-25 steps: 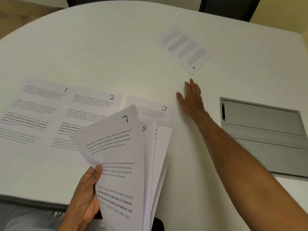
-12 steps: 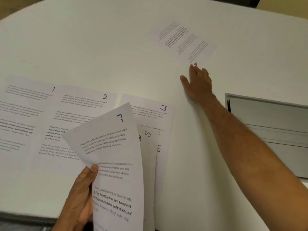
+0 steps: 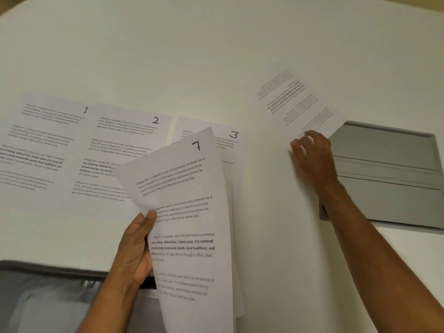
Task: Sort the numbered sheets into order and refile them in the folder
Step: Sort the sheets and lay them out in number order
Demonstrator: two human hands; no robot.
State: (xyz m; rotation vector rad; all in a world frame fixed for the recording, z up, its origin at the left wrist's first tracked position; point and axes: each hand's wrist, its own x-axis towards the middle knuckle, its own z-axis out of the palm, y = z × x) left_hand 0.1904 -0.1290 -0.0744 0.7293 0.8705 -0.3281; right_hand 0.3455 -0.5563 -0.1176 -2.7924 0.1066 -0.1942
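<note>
At lower centre of the frame our left hand (image 3: pixel 134 248) grips a fanned stack of white printed sheets (image 3: pixel 192 224), 7 on top. At right, our right hand (image 3: pixel 312 152) pinches a lone white sheet (image 3: pixel 298 102) beside the grey folder (image 3: pixel 389 174); sheets 1 (image 3: pixel 43 140), 2 (image 3: pixel 120 145), 3 (image 3: pixel 230 140) lie on the white worktop (image 3: pixel 168 56).

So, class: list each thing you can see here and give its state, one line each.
Sheets 1, 2, 3: flat, in a row.
Stack: sheet 7 on top, held by left hand.
Far sheet: corner pinched by right hand.
Folder: lying open.
</note>
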